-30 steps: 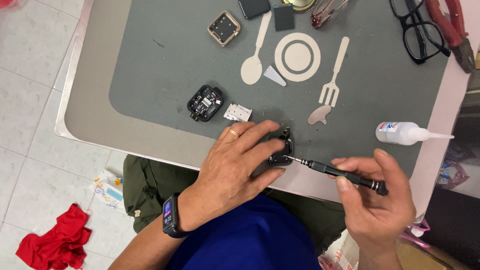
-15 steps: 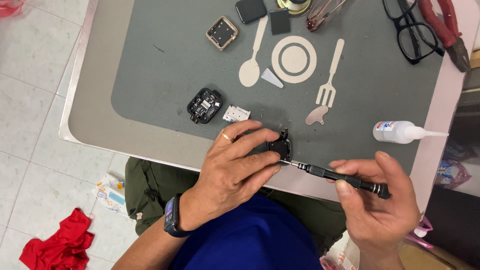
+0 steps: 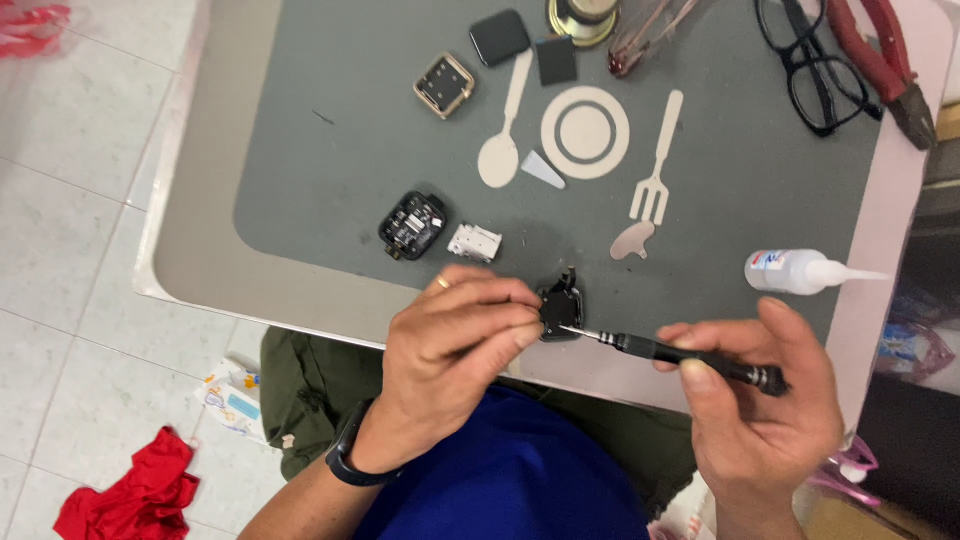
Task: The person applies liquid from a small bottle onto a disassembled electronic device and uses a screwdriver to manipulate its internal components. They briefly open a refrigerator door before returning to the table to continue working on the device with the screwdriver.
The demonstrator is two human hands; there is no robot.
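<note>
My left hand (image 3: 450, 350) pinches the small black module (image 3: 560, 312) by its edges at the table's (image 3: 200, 270) near rim, light, stiff and probably fragile, while my right hand (image 3: 765, 400) grips the screwdriver (image 3: 680, 354), tip on it.

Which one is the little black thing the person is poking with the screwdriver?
Look at the grey mat on the table, then down to its near edge, where the left hand pinches a small black case. The screwdriver in the right hand touches its side. The other black piece lies alone farther left, untouched.
</note>
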